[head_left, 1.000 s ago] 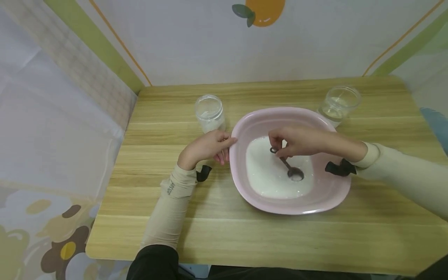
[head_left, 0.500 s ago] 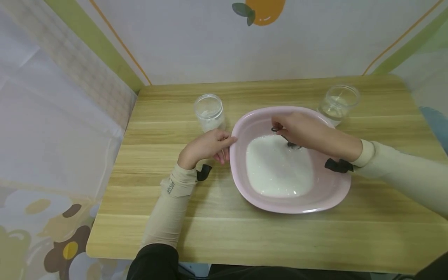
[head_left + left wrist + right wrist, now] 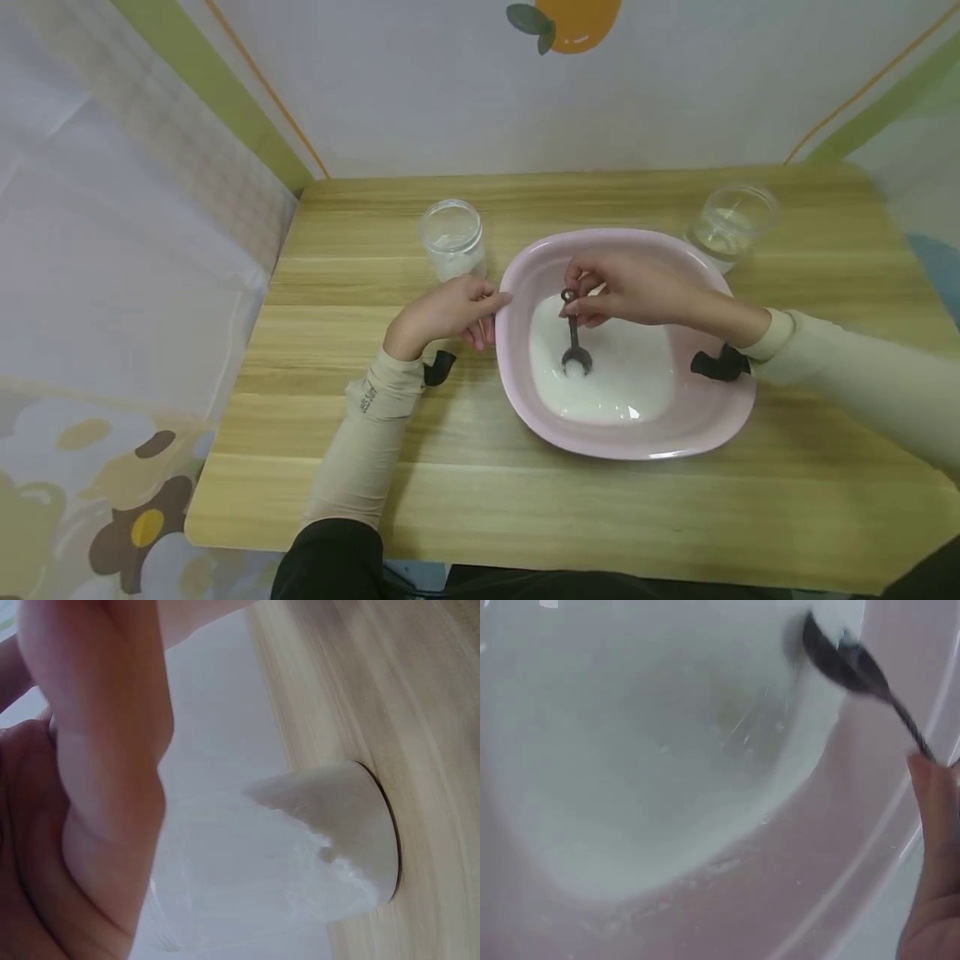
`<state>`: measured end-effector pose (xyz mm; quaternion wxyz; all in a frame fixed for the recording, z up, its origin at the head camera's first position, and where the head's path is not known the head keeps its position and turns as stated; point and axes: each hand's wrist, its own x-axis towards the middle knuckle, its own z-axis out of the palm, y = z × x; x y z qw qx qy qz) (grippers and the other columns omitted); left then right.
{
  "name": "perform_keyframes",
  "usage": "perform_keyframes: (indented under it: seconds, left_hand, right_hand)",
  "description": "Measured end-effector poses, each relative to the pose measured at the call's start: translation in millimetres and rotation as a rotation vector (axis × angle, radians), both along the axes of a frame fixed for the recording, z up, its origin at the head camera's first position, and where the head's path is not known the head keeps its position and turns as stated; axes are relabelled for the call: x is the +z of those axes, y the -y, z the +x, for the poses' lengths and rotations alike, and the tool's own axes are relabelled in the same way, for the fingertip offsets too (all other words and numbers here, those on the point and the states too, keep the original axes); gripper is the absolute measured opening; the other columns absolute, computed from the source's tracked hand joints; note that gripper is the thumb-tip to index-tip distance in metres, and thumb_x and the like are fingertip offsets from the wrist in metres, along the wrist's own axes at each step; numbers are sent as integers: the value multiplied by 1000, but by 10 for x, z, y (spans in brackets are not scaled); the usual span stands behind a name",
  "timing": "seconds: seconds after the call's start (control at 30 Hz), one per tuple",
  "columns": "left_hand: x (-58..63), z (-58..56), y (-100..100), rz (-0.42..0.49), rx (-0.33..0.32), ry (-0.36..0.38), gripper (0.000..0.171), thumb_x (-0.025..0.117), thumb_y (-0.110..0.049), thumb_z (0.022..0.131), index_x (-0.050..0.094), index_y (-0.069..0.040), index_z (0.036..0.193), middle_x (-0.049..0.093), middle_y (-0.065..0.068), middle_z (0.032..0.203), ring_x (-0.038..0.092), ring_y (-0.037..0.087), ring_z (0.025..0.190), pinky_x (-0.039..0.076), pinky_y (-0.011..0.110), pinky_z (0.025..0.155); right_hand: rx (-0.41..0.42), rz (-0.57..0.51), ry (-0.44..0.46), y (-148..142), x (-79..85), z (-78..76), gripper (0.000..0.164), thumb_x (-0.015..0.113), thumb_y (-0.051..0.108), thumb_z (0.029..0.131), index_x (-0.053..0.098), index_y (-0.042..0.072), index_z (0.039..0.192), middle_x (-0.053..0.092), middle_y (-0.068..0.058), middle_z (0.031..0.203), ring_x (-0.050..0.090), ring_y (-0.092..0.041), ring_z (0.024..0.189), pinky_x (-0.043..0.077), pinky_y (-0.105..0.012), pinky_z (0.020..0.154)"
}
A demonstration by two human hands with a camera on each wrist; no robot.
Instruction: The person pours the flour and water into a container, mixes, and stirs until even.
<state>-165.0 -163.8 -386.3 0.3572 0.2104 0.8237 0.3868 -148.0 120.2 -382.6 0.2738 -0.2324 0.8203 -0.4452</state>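
A pink basin (image 3: 630, 446) holds a shallow pool of milky white liquid (image 3: 622, 383). Over it, my right hand (image 3: 637, 287) pinches a dark metal spoon (image 3: 573, 337) by its handle, which ends in a small ring. The spoon's bowl points down at the liquid, on the left side of the pool. In the right wrist view the spoon (image 3: 847, 664) appears edge-on, close over the white surface. My left hand (image 3: 446, 312) grips the basin's left rim, thumb on top and the other fingers against the outside. Its curled fingers (image 3: 112, 765) fill the left of the left wrist view.
A clear jar (image 3: 453, 242) partly filled with white powder stands behind my left hand. Another clear jar (image 3: 731, 221), with clear liquid in it, is beyond the basin's back right edge. Everything stands on a wooden table (image 3: 337, 467) before a printed curtain.
The right hand first carried the spoon toward the back of the basin, then left and forward, where its bowl shows again. The left hand has stayed on the rim.
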Motion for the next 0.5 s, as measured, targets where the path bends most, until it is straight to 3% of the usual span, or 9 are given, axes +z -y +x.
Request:
perform_keyframes:
  seconds: [0.13, 0.27, 0.4, 0.5]
  left_hand:
    - [-18, 14, -16, 8, -7, 10, 36, 48, -29, 112, 68, -3, 97, 67, 4, 68, 68, 20, 61, 65, 52, 72]
    - [-45, 32, -23, 9, -9, 13, 36, 48, -29, 112, 67, -4, 93, 67, 4, 67, 70, 30, 65, 65, 54, 74]
    - [-57, 44, -31, 7, -2, 16, 36, 48, -29, 112, 67, -4, 93, 67, 3, 67, 71, 45, 75, 64, 57, 76]
    - [-57, 47, -35, 5, 1, 20, 36, 48, -29, 112, 66, -4, 94, 66, 3, 66, 70, 47, 76, 64, 56, 75]
  right_hand:
    - [136, 119, 26, -44, -4, 118, 18, 73, 6, 97, 55, 4, 99, 78, -9, 91, 76, -24, 76, 66, -31, 71]
    - [204, 274, -92, -87, 13, 236, 16, 73, 4, 95, 58, 8, 96, 74, -2, 81, 68, -13, 65, 58, -22, 63]
    - [180, 380, -252, -137, 8, 275, 16, 75, 2, 93, 60, 7, 95, 66, 1, 76, 58, -8, 64, 52, -22, 62]
    - [139, 440, -372, -193, -3, 246, 18, 77, 0, 90, 60, 6, 92, 62, 1, 76, 54, -8, 67, 49, -24, 62]
